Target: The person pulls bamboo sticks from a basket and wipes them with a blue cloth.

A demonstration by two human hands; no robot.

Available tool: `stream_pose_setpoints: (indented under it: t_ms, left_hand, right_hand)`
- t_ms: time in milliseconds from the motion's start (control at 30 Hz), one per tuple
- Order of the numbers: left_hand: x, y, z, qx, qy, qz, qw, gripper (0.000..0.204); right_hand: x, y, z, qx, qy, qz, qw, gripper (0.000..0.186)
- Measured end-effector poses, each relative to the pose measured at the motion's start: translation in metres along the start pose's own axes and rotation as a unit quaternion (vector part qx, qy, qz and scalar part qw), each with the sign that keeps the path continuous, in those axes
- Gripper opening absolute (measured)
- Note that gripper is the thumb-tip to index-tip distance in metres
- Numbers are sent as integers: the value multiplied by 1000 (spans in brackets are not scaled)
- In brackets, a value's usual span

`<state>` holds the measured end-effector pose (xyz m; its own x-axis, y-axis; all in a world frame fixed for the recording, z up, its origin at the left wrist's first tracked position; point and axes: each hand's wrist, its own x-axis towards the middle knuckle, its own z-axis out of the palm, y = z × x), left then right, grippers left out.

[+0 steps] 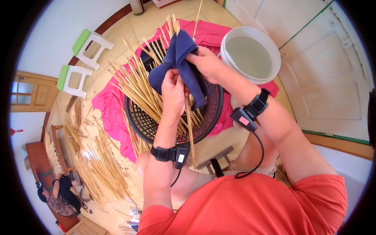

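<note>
A navy blue cloth (pixel 179 58) is bunched between my two hands above a black plastic basket (pixel 213 117). My left hand (pixel 172 94) is closed with its fingertips pinched at the cloth's lower edge. My right hand (pixel 205 64) grips the cloth's upper right side. Below my hands a thin tan stick (pixel 190 135) slants down past the basket rim, and a similar length shows above my right hand; the cloth hides whether they are one piece. Many peeled-looking sticks (pixel 137 84) lean in the basket, tips toward the upper left.
A pink sheet (pixel 107 98) lies under the basket. To the right stands a white bucket (pixel 276 55) of cloudy water. More sticks (pixel 102 168) cover the floor at left. Two green-topped stools (pixel 80 43) are by the wall. Another person (pixel 62 199) sits at lower left.
</note>
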<state>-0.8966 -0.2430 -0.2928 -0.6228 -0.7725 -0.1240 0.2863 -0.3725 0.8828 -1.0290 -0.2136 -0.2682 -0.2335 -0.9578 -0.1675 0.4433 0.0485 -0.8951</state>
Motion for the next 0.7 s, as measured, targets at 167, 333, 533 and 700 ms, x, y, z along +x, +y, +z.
stream_pose_setpoints:
  t_ms: [167, 333, 533, 700]
  left_hand:
    - [-12, 1, 9, 77, -43, -39, 995, 18]
    - [-32, -16, 9, -47, -154, -142, 977, 21]
    - [-25, -16, 9, -36, -109, -92, 989, 13]
    - [-24, -16, 7, -51, -102, -75, 991, 8]
  right_hand:
    - [9, -13, -15, 133, 69, -57, 987, 24]
    - [10, -24, -35, 245, 76, -5, 967, 30]
    - [7, -23, -25, 256, 12, -1, 967, 30]
    - [0, -25, -15, 240, 29, 24, 970, 29]
